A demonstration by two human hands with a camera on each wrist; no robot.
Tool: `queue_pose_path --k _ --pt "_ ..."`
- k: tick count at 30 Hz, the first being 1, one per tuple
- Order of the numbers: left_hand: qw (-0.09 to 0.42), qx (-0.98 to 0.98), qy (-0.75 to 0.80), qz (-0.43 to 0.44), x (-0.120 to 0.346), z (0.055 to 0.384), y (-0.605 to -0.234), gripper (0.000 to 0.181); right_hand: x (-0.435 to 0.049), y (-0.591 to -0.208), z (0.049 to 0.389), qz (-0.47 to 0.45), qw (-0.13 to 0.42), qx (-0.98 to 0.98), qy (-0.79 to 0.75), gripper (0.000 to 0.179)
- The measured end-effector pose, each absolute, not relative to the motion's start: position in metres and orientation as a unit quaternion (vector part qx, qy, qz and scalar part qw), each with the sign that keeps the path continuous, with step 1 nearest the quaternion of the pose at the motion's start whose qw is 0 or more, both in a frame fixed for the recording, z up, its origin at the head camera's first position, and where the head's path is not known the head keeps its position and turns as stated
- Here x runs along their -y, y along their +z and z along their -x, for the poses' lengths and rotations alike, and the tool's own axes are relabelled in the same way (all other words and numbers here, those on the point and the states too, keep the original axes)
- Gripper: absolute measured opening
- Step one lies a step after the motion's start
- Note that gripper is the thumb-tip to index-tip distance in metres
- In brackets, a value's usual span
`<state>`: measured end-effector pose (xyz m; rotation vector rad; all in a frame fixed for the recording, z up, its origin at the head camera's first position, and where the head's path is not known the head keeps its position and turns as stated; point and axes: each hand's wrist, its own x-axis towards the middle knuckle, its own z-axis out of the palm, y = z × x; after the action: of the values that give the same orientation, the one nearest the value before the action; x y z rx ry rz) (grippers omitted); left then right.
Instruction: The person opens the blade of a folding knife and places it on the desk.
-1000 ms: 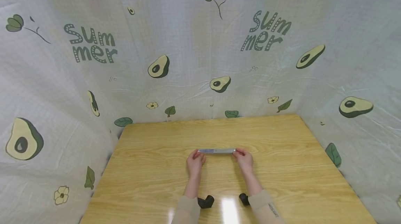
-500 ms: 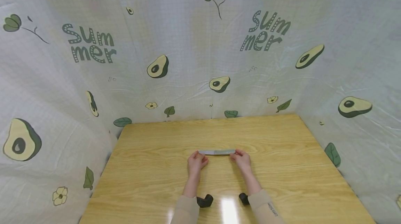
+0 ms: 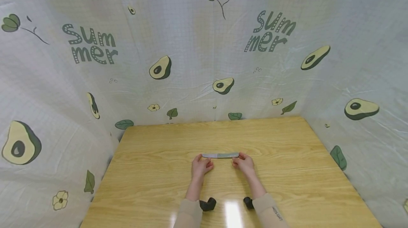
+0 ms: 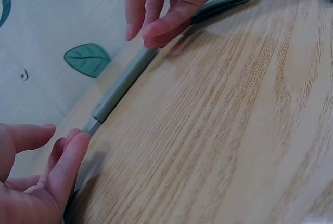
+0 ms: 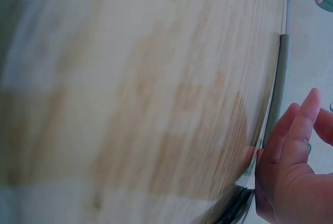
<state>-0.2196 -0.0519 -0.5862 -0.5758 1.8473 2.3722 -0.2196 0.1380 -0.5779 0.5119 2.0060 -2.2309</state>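
Note:
A small knife with a pale green handle (image 3: 227, 155) lies crosswise on the wooden table (image 3: 159, 171), its blade (image 3: 209, 155) to the left. My left hand (image 3: 199, 166) is at the blade end. In the left wrist view its fingertips (image 4: 78, 143) overlap the blade, with the thumb spread away. At the handle's far end is my right hand (image 3: 245, 164), fingers loosely bent and thumb apart from the handle. The right wrist view shows these fingers (image 5: 296, 135) alongside the handle. Most of the blade is hidden behind the left fingers in the left wrist view.
Black wrist devices (image 3: 208, 204) sit by both sleeves. A green and black strip (image 4: 223, 3) shows beyond the right hand in the left wrist view. A pale cloth (image 3: 191, 44) with avocado prints hangs behind and beside the table.
The knife has come slightly nearer and its handle and blade now show more flatly. Both hands have loosened their pinch on its ends, the right thumb drawing back from the handle.

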Motion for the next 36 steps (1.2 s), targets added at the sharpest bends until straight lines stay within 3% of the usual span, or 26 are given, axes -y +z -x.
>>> queue_pose_path --k 10,22,30,36 --pt "0.062 -0.652 0.739 0.156 0.057 0.221 -0.589 0.072 -0.140 -0.579 0.212 -0.125 0.023 -0.652 -0.748 0.069" --pt "0.069 -0.681 0.713 0.151 0.059 0.220 -0.585 0.073 -0.146 -0.570 0.210 -0.144 0.050 -0.677 -0.720 0.063" --pt "0.037 -0.701 0.698 0.143 0.064 0.213 -0.574 0.071 -0.143 -0.562 0.205 -0.131 0.041 -0.692 -0.709 0.058" --pt "-0.012 -0.735 0.665 0.131 0.071 0.202 -0.563 0.055 -0.123 -0.558 0.194 -0.087 0.052 -0.735 -0.671 0.051"
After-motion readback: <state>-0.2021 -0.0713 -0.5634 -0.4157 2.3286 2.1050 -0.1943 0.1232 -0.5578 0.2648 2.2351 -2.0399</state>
